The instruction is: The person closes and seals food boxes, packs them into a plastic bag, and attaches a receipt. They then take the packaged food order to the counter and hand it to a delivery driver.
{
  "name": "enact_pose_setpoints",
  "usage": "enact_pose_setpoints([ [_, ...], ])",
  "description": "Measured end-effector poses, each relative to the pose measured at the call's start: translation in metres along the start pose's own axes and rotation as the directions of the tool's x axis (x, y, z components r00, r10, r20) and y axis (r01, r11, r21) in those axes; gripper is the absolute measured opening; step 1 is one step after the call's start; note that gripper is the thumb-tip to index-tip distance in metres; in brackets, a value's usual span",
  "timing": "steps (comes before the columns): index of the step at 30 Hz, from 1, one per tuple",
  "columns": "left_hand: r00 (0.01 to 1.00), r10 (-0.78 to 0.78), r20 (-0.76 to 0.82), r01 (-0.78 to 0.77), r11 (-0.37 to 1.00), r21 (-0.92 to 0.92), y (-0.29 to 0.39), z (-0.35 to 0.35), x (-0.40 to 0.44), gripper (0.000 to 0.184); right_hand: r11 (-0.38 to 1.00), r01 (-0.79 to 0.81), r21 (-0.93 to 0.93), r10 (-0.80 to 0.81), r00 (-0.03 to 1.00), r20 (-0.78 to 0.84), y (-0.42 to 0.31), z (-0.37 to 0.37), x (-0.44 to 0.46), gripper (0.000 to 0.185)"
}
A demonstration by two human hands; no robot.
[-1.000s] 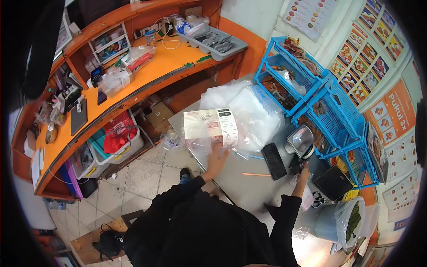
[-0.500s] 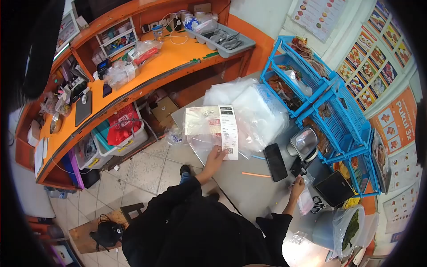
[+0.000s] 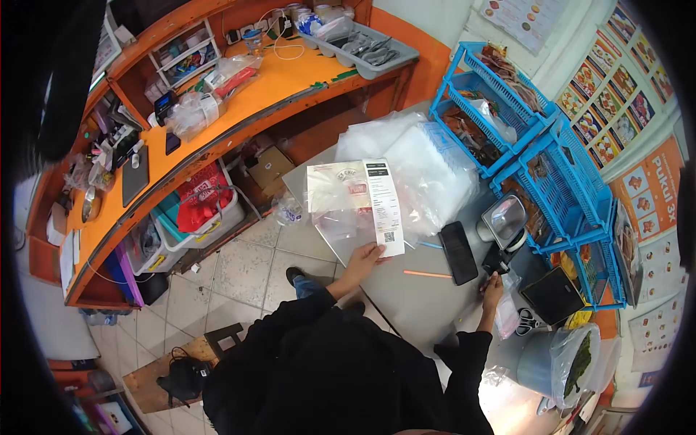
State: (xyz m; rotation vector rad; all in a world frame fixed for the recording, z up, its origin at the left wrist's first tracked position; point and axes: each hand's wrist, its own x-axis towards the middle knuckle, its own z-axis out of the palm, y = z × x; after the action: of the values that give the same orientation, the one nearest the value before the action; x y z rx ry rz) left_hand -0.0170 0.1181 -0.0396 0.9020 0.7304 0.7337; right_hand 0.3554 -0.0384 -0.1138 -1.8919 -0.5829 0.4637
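My left hand [image 3: 364,264] pinches the bottom edge of a long white receipt [image 3: 384,210] with a QR code near its lower end. Against the receipt's left side lies a pale printed bag [image 3: 337,190] with red lettering; whether the two are joined I cannot tell. Further right, my right hand [image 3: 493,290] has its fingers closed at a small black object [image 3: 496,259]; what the fingers grip is too small to make out. A black phone [image 3: 458,253] and an orange straw [image 3: 427,274] lie on the grey table [image 3: 406,301] between my hands.
Clear plastic bags [image 3: 428,156] are piled behind the receipt. Blue stacked baskets [image 3: 562,192] stand along the wall. Scissors [image 3: 527,321] and a black tablet-like item [image 3: 553,296] lie near a lined bucket [image 3: 544,366]. An orange counter [image 3: 290,80] curves across the left.
The view has shifted, so most things sit slightly higher and further right. The receipt's lower end has swung a little to the right. Both hands keep nearly the same places.
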Motion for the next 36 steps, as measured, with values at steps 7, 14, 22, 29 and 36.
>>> enact_pose_setpoints([
  [7,0.998,0.036,0.048,-0.036,0.999,-0.002,-0.003,-0.012,-0.001,0.028,0.995,-0.099,0.005,0.099,0.995,-0.017,-0.015,0.004,-0.006,0.033],
  [14,0.994,0.053,0.099,-0.053,0.999,-0.003,-0.009,-0.022,-0.003,0.028,0.993,-0.091,0.071,0.094,0.995,-0.042,-0.023,0.006,-0.017,0.034],
  [22,0.995,0.011,0.097,-0.015,0.999,0.037,-0.012,-0.025,-0.002,0.029,0.993,-0.107,0.046,0.108,0.993,-0.036,-0.016,0.002,-0.009,0.032],
  [29,0.993,-0.036,0.111,0.035,0.999,0.013,-0.009,-0.03,-0.001,0.031,0.979,-0.201,-0.034,0.203,0.977,0.058,0.016,-0.009,0.009,0.026],
  [36,0.992,-0.07,0.104,0.06,0.993,0.1,0.001,-0.032,-0.006,0.029,0.957,-0.21,0.201,0.204,0.978,0.051,-0.006,-0.006,-0.014,0.024],
])
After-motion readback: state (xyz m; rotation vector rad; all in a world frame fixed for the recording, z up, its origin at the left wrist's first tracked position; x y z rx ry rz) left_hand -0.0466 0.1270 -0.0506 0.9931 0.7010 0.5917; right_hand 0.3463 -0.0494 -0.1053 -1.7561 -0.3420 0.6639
